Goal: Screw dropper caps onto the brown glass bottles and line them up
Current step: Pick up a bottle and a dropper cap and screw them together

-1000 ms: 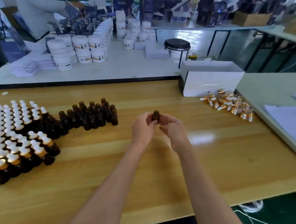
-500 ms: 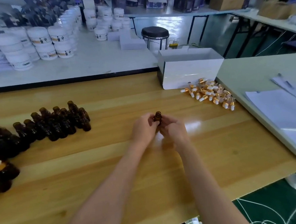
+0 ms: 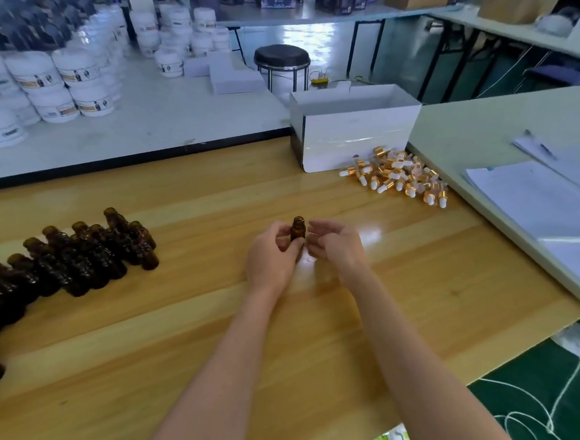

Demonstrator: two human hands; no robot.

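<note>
An uncapped brown glass bottle (image 3: 297,228) stands upright at the middle of the wooden table (image 3: 186,330), pinched by the fingers of my left hand (image 3: 271,255). My right hand (image 3: 335,244) hovers just to its right with loosely curled fingers, holding nothing and apart from the bottle. A cluster of uncapped brown bottles (image 3: 78,255) stands at the left. A pile of dropper caps (image 3: 399,176) with gold collars and white bulbs lies at the far right of the table.
A white open box (image 3: 355,136) stands behind the caps. A pale side table (image 3: 502,129) with papers (image 3: 548,208) adjoins on the right. White tubs (image 3: 56,85) crowd the table behind, and a black stool (image 3: 282,60) stands beyond.
My right hand has let go of the bottle and drawn slightly to the right. The view has swung right, so the capped bottles at the left have left the frame.
</note>
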